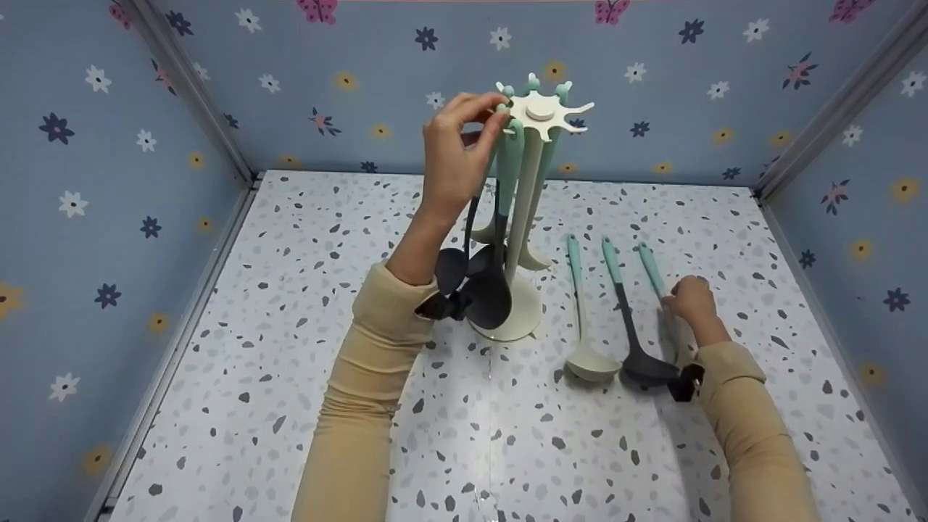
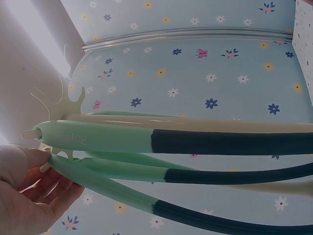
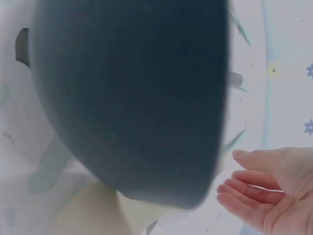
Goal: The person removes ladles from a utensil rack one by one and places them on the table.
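Note:
A cream utensil stand (image 1: 539,109) with a hooked top holds several green-handled utensils. My left hand (image 1: 458,148) is at its left hooks, pinching the handle top of a black-headed cooking utensil (image 2: 105,183) between thumb and fingers. A black ladle (image 1: 487,299) hangs beside it. To the stand's right lie a cream ladle (image 1: 593,364), a black ladle (image 1: 647,368) and a cream utensil (image 1: 651,267) with a green handle. My right hand (image 1: 692,304) is over that last one, partly covering it. In the right wrist view its fingers are loosely bent, with nothing visible between them.
The speckled white table (image 1: 275,406) is bounded by flower-patterned panels (image 1: 406,43) at the back and both sides. The stand's round base (image 1: 525,319) sits near mid-table. A dark ladle bowl (image 3: 132,98) blocks much of the right wrist view.

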Tool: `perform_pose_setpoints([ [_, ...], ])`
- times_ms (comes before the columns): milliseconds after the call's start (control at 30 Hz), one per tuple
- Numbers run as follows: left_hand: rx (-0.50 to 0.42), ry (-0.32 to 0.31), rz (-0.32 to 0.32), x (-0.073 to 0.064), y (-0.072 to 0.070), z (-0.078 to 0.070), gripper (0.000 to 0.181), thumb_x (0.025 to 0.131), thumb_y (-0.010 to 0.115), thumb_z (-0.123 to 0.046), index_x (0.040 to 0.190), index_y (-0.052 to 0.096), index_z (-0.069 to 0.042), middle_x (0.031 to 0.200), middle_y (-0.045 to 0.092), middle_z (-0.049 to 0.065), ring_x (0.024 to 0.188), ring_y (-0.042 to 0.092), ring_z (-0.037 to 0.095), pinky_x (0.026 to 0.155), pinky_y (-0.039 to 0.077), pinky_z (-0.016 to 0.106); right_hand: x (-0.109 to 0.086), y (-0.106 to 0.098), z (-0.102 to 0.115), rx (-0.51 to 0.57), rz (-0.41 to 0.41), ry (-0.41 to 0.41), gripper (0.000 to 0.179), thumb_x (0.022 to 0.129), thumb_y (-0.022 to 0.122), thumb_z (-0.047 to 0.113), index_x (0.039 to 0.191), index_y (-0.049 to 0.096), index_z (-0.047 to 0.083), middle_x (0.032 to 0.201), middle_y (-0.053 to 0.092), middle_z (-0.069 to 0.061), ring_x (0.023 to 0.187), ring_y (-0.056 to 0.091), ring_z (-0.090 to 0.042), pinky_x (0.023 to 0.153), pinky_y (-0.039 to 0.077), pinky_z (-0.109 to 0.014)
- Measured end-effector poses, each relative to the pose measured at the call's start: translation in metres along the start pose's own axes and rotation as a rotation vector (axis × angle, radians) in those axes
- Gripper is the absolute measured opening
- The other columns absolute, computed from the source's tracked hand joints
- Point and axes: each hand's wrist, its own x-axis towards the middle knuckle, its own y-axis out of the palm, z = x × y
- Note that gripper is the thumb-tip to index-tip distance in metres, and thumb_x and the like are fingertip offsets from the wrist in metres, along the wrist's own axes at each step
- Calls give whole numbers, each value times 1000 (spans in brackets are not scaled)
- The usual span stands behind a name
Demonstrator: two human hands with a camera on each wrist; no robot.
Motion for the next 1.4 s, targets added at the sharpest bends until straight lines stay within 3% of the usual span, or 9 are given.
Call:
perform_pose_setpoints([
  [100, -1, -5, 0, 0, 0, 0, 18, 86, 58, -9, 98, 66, 3, 91, 60, 9, 83, 58, 13, 70, 50, 20, -3, -2, 3, 28, -37, -27, 35, 85, 57, 10, 104, 53, -19, 102, 52, -33, 91, 52, -43, 76, 45, -47],
  [433, -8, -4, 10, 0, -1, -1, 18, 86, 57, -9, 98, 66, 3, 89, 60, 9, 83, 58, 13, 69, 51, 21, -23, -6, 27, 157, -222, -203, 26, 85, 58, 9, 100, 59, -12, 90, 58, -26, 82, 54, -35, 70, 44, -46],
  [667, -21, -17, 9, 0, 0, -1, 18, 86, 57, -8, 98, 65, 4, 90, 60, 9, 83, 58, 13, 69, 51, 21, -37, -7, 54, 294, -344, -387, 22, 84, 61, 11, 96, 62, -8, 87, 61, -22, 79, 57, -31, 69, 47, -42],
  [933, -23, -22, 5, 0, 0, -1, 18, 86, 58, -8, 98, 65, 4, 91, 60, 9, 82, 58, 13, 69, 51, 21, -54, -9, 91, 446, -450, -527, 21, 82, 64, 13, 94, 65, -4, 88, 63, -15, 80, 60, -23, 66, 48, -18],
  [1233, -39, -49, 3, 1, 1, -1, 18, 85, 59, -8, 98, 65, 3, 91, 60, 10, 83, 58, 14, 69, 51, 21, -62, -13, 122, 644, -450, -671, 18, 83, 63, 10, 95, 66, -3, 90, 64, -13, 79, 59, -7, 67, 47, -12],
  [1400, -27, -44, 1, 1, 1, 0, 18, 86, 59, -9, 98, 65, 3, 91, 60, 9, 83, 58, 14, 69, 51, 21, -72, -22, 146, 773, -398, -728, 16, 82, 60, -1, 95, 63, -11, 91, 62, -22, 80, 60, -10, 67, 48, -15],
])
